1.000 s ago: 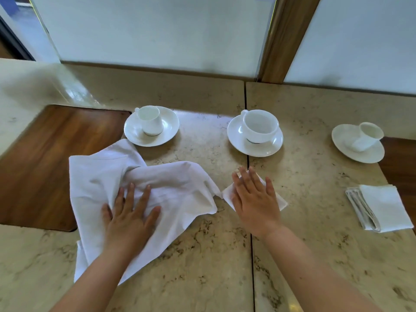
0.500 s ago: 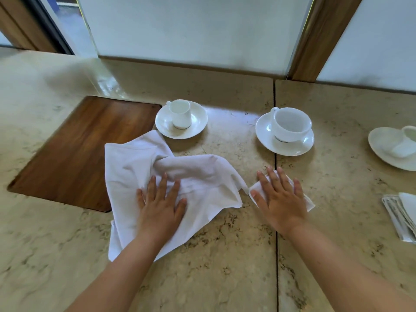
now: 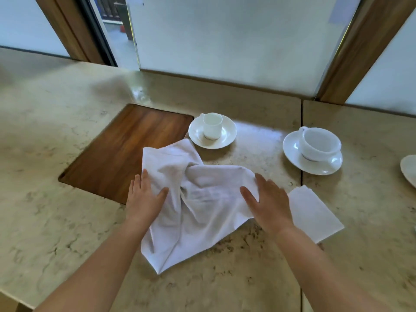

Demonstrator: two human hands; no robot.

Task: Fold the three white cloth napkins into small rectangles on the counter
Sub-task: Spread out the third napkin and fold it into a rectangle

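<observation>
An unfolded white napkin point(image 3: 198, 199) lies rumpled on the stone counter point(image 3: 56, 210), spread from near the small saucer down to a pointed corner at the near edge of its sprawl. Its far left corner overlaps the edge of a wooden inlay point(image 3: 117, 149) set into the counter. A deep crease runs down its middle, between the two hands.

The left hand point(image 3: 144, 197) rests at the napkin's left edge, fingers straight and pointing away, thumb spread onto the cloth; it presses flat and grips nothing. The right hand point(image 3: 267, 199) lies on the napkin's right edge, fingers also extended and relaxed, the palm over the cloth's border, pinching nothing that can be seen.

Just right of the right hand, a folded napkin point(image 3: 315, 212) sits as a small flat rectangle on the counter, touching or nearly touching the wrist; which cannot be told.

Farther away, a small cup point(image 3: 212, 126) stands upright on a saucer point(image 3: 198, 134) just beyond the unfolded napkin's far corner. To the right, a wider cup point(image 3: 319, 143) stands on a second saucer point(image 3: 292, 154). At the far right edge, part of a third saucer point(image 3: 409, 170) shows. Frosted window panels point(image 3: 225, 37) with wooden frames rise behind the counter.
</observation>
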